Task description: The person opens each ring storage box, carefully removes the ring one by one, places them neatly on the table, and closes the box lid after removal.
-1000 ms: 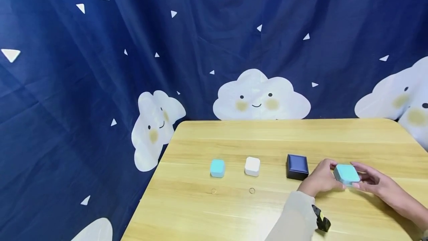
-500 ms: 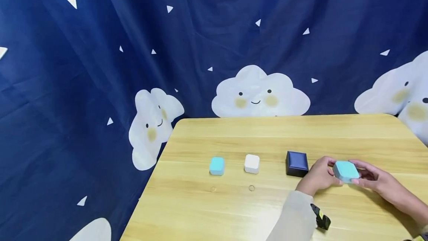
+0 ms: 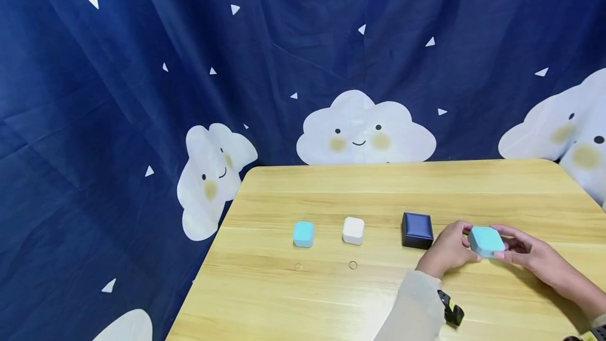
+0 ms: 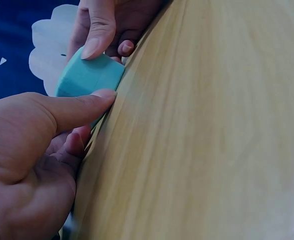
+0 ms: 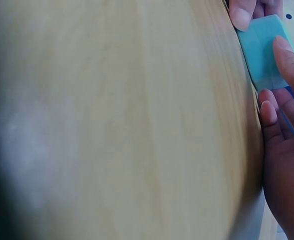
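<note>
A turquoise jewelry box (image 3: 486,241) with rounded corners sits between my two hands at the right of the table in the head view. My left hand (image 3: 447,250) grips its left side, thumb at the near edge and fingers behind. From the other side my right hand (image 3: 532,254) holds it, thumb on the front face. Close over the wood, the turquoise box (image 4: 89,75) shows closed between both thumbs in the left wrist view. In the right wrist view, fingertips curl under the box (image 5: 264,50). The far fingers are partly hidden by it.
Just left of my left hand stands a dark blue box (image 3: 417,230). Farther left are a white box (image 3: 353,230) and a smaller turquoise box (image 3: 303,233), with a ring (image 3: 352,265) and another ring (image 3: 298,267) in front. A blue curtain (image 3: 284,57) hangs behind the table (image 3: 284,309).
The head view has shifted slightly, so everything sits a little higher and further left. Both hands keep their hold on the turquoise jewelry box, nearly in the same place.
</note>
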A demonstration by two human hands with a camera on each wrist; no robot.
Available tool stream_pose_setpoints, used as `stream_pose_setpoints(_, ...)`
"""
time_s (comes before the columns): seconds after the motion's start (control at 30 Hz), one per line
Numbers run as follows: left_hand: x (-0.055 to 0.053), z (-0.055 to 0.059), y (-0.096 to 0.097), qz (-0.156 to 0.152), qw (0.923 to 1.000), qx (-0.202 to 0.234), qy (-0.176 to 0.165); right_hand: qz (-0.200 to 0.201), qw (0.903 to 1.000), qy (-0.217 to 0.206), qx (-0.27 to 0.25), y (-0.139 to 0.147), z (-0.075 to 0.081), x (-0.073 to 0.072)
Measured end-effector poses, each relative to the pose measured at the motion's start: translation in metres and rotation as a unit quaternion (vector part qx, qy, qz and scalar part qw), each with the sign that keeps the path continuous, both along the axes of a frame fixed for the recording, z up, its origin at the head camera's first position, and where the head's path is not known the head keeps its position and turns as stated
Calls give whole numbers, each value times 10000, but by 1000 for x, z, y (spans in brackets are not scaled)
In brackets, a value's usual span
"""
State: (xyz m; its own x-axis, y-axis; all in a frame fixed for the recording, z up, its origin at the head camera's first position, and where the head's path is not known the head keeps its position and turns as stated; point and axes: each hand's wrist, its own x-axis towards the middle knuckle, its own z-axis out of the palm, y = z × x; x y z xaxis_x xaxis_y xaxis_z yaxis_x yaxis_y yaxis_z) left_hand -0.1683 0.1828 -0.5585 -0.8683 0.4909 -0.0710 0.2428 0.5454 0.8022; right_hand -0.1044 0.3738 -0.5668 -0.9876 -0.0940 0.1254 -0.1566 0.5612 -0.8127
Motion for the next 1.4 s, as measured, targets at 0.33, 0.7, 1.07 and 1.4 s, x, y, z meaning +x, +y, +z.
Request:
stream_pose_setpoints(0.33,2,1,0,-79,9996,-162,206,-78,9993,-337,114,0,3,-1)
stream_pose_setpoints(0.7,2,0,-2,-166,9981,-327,487,-158,9970,-709,272,0,9,-6)
stream_pose_setpoints(1.07,0,2,1,-358,9944,-613,787,71,9953,-750,-604,1,13,-12)
stream_pose_setpoints(1.4,0,2,1,-333,9934,-654,881,153,9906,-831,-1076,-2,21,-24)
